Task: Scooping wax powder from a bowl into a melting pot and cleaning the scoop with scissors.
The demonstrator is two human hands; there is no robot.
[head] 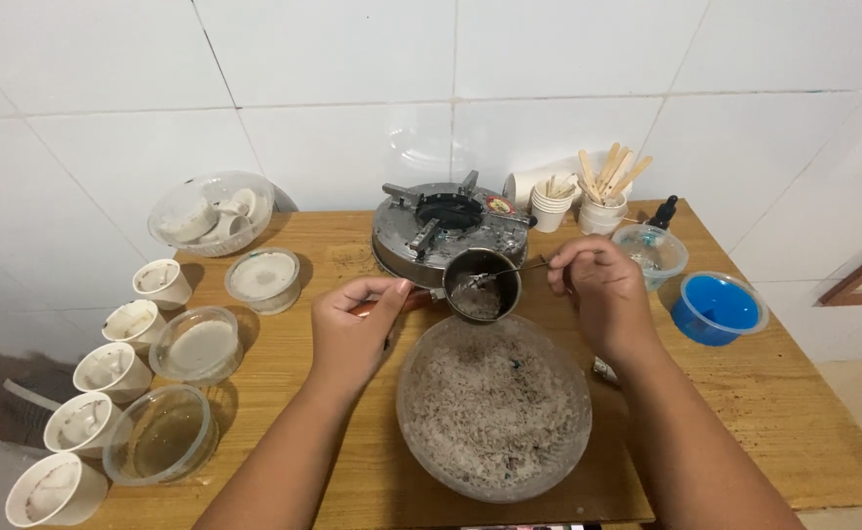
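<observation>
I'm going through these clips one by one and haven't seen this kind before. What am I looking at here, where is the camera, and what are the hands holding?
There is no machine: a person works with bare hands, filmed by a camera on their head looking down at a wooden table. The left hand grips the handle of a small metal pot. The right hand holds a thin metal utensil reaching into that pot. Below it sits a large clear bowl of greyish grainy material. Behind stands a round metal burner. Left are white cups and clear dishes; right, a blue-filled container and wooden sticks.
</observation>
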